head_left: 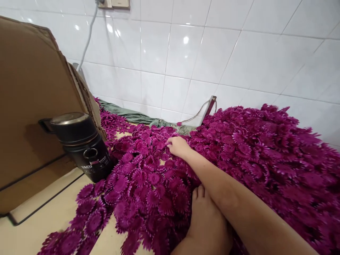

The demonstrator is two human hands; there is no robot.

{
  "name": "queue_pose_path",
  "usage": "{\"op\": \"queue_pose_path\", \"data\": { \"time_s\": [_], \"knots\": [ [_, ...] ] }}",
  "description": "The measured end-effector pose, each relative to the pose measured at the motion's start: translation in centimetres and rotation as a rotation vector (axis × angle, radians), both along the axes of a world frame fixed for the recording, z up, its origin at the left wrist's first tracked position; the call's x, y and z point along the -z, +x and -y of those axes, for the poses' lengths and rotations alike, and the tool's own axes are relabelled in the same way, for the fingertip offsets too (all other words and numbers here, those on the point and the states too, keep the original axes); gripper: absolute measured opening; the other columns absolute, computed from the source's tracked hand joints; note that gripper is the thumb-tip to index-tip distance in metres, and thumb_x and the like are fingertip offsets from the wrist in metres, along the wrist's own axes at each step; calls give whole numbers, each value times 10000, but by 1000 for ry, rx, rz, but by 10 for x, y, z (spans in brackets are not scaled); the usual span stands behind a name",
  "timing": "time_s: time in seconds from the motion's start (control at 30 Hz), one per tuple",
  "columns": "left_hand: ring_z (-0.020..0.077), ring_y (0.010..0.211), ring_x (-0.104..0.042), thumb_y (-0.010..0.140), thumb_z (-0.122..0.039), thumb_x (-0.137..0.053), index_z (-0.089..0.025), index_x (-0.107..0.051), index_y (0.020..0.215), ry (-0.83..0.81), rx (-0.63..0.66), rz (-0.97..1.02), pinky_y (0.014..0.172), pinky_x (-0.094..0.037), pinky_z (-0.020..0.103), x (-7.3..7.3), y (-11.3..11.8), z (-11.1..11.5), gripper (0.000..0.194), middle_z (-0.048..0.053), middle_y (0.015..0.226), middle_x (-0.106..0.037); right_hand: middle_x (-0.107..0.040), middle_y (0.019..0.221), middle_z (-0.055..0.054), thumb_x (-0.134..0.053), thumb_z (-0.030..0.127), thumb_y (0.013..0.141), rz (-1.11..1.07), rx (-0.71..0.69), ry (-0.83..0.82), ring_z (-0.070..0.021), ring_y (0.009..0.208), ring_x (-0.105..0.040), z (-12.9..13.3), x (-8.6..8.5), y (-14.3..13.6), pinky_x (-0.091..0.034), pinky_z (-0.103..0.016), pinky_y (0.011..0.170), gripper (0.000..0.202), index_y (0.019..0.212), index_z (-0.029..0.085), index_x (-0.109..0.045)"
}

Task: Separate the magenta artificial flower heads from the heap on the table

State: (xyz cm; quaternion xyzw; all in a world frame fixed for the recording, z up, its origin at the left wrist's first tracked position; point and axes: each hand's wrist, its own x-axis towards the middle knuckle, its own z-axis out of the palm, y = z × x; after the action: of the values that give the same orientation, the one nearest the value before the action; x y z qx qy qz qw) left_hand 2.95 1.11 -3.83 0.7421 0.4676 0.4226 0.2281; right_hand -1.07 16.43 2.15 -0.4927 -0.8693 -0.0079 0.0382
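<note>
My right hand reaches in from the lower right over a spread of magenta artificial flower pieces, flat discs with fringed petals. Its fingers are curled in a pinch at the far side of the spread, close to the wall, with a bit of magenta petal showing between the fingertips. The piece in the fingers is mostly hidden by the hand. A bare foot rests among the flower pieces, below my forearm. My left hand is out of sight.
A heap of the same flower pieces rises on the right. At left, a black vacuum bottle stands before a cardboard box. Behind lie green cloth, a metal bar with string and a white tiled wall.
</note>
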Motion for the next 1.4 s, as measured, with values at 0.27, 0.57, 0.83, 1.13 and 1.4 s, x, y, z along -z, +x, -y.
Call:
{"op": "queue_pose_path", "data": {
  "time_s": [0.27, 0.57, 0.83, 1.13, 1.4],
  "knots": [
    [260, 1103, -458, 760, -128, -410, -144, -517, 1164, 13, -176, 217, 976, -313, 439, -27, -29, 0, 418, 137, 1185, -548, -652, 1007, -49, -504, 259, 789, -291, 118, 196, -271, 1008, -494, 41, -47, 65, -352, -464, 866, 211, 914, 250, -674],
    [91, 535, -522, 614, -551, -613, -129, -620, 765, -732, 170, 1087, 525, -373, 205, -33, -31, -10, 448, 4, 626, -605, -581, 973, -81, -418, 56, 792, -542, -280, 254, -208, 958, -503, 141, -10, 140, -432, -398, 817, 294, 920, 226, -621],
    [53, 508, -405, 498, -369, -747, -131, -608, 637, -641, 161, 997, 516, -314, 180, -27, -25, -10, 308, -55, 532, -518, -592, 1028, -89, -450, 165, 809, -1043, -35, -13, -165, 915, -588, 159, -3, 160, -506, -306, 767, 117, 904, 201, -508],
    [54, 463, -285, 552, -390, -641, -175, -415, 521, -651, 90, 833, 447, -235, 187, -18, -22, -12, 314, -93, 463, -349, -623, 846, -48, -553, 312, 751, -1069, 175, -304, -159, 771, -599, 159, 14, 133, -491, -290, 694, 214, 914, 179, -515],
    [68, 435, -299, 637, -449, -537, -190, -395, 512, -557, 39, 671, 438, -254, 206, -14, -24, -17, 321, -83, 439, -342, -618, 705, -15, -524, 300, 770, -888, 210, -266, -131, 632, -537, 154, 15, 130, -426, -251, 592, 137, 798, 172, -567]
  ]
}}
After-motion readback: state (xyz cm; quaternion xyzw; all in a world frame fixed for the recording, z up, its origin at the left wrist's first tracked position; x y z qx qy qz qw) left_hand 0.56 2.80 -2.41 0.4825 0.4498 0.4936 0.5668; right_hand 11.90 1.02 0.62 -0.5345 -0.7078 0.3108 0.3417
